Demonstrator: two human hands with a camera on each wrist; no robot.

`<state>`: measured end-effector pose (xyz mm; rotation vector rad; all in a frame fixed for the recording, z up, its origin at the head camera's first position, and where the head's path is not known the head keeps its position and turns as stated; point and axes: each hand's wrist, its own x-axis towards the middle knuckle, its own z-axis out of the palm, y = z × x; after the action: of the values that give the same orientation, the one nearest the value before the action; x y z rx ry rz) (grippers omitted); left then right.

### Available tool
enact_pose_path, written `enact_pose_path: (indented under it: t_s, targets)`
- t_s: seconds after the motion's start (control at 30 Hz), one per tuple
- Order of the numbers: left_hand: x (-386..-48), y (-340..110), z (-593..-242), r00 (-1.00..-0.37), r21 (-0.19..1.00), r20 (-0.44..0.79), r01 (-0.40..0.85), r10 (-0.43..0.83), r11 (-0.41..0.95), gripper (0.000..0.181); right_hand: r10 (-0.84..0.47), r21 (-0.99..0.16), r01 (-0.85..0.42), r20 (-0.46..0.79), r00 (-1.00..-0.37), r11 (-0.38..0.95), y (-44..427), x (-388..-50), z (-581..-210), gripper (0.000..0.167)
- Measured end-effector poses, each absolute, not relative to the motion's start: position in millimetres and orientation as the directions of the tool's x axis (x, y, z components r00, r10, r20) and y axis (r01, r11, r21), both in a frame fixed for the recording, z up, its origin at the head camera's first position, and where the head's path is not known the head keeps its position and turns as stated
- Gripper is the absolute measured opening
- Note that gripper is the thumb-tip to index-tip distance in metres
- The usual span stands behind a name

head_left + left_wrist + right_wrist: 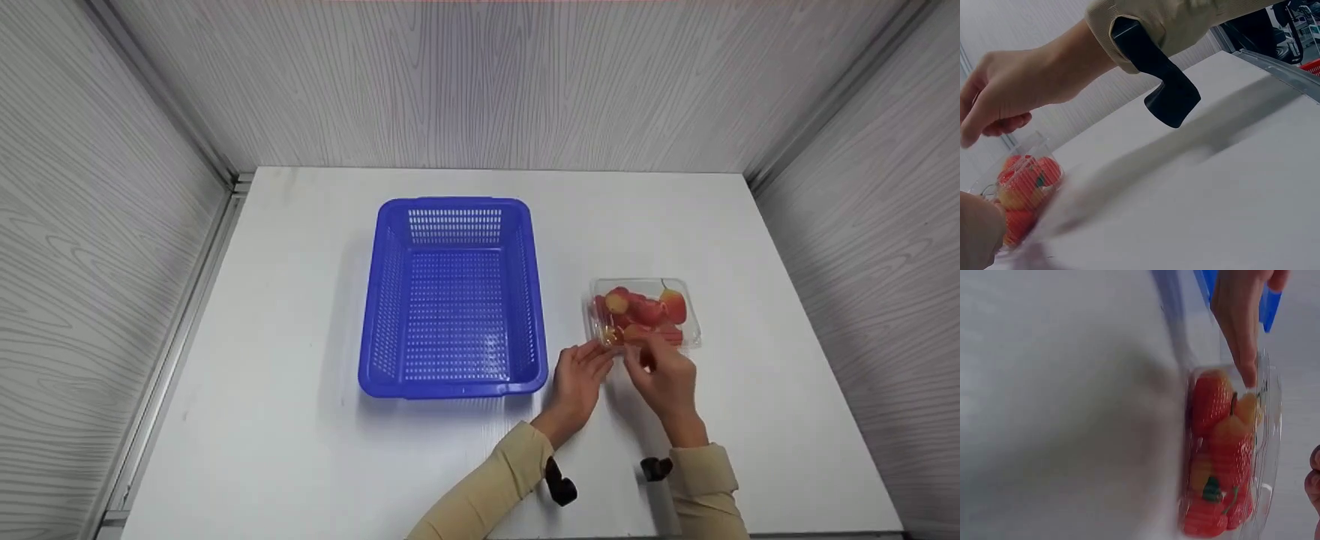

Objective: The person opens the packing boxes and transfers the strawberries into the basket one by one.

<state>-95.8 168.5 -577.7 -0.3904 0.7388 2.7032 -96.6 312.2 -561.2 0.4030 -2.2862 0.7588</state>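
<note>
A clear plastic clamshell box (694,330) stands on the white table, filled with red and yellow fruit (1230,444), some dimpled like strawberries and some with stems. My left hand (577,382) reaches along the box's near left corner. Its fingers are straight and touch the side in the right wrist view. Above the near edge hovers my right hand (667,375), its fingers loosely bent and holding nothing. In the left wrist view the right hand (1022,79) is apart from the box. Whether the lid is fastened cannot be told.
Left of the box, a blue plastic basket (454,391) with perforated sides stands with nothing in it. Grey wood-patterned panels (480,82) enclose the white table (285,300) at the back and both sides. Each wrist wears a black device (1171,101).
</note>
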Motion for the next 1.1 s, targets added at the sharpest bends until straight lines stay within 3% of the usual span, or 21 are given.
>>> enact_pose_path:
  t_s: [0.13,0.4,0.77,1.1]
  targets:
    - [-96,168,-578,-0.912,0.47,-0.346,-0.371,0.219,-0.801,0.056,-0.155,-0.386,-0.49,0.64,-0.752,0.781,299,-99,-570,0.025]
    - [-99,173,-576,-0.916,0.483,-0.341,-0.364,0.212,-0.796,0.054,-0.147,-0.383,-0.466,0.625,-0.767,0.798,291,-104,-579,0.027]
    - [-101,175,-587,-0.947,0.58,-0.285,-0.292,0.146,-0.761,0.029,-0.183,-0.442,-0.487,0.571,-0.8,0.753,294,-106,-575,0.021]
    - [-106,181,-595,-0.967,0.71,-0.24,-0.237,0.088,-0.663,0.016,-0.285,-0.324,-0.57,0.62,-0.731,0.755,298,-115,-576,0.019]
